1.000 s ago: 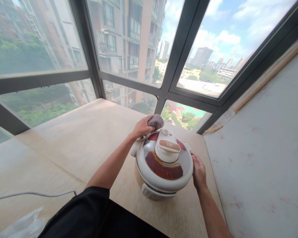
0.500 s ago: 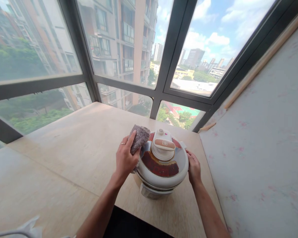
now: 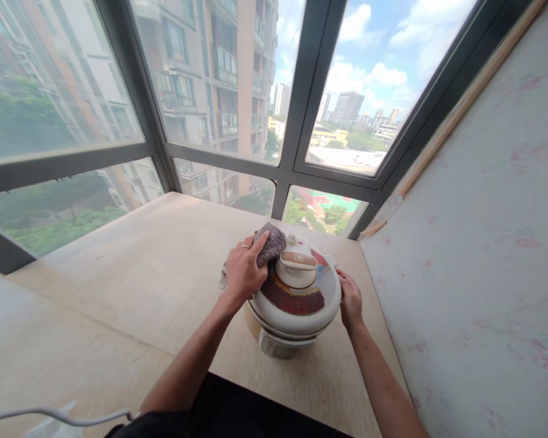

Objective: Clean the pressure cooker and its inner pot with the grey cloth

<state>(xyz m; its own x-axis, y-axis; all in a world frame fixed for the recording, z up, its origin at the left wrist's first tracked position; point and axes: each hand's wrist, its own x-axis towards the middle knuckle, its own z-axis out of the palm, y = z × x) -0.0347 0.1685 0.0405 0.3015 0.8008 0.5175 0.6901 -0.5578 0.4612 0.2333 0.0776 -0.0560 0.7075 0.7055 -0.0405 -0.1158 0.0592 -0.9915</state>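
An electric pressure cooker [image 3: 274,307] with a white rim stands on the pale counter, its lid on. The lid has a brown-red patterned top and a central handle [image 3: 298,261] with a small valve behind it. My left hand [image 3: 247,267] is closed on a grey-purple fluffy cloth [image 3: 271,243], pressing it against the lid's upper left part, close to the handle. At the cooker's right side my right hand [image 3: 349,298] grips the edge, its fingertips partly hidden behind the rim.
Dark-framed windows [image 3: 287,146] rise behind the counter [image 3: 132,255]. A floral-papered wall [image 3: 466,261] stands close on the right. At the lower left lie a grey cord [image 3: 59,415] and a piece of white plastic [image 3: 57,429].
My left hand has moved the cloth up and to the right over the lid, nearer the handle. My right hand stays at the cooker's side. The view has shifted slightly, showing more of the cord.
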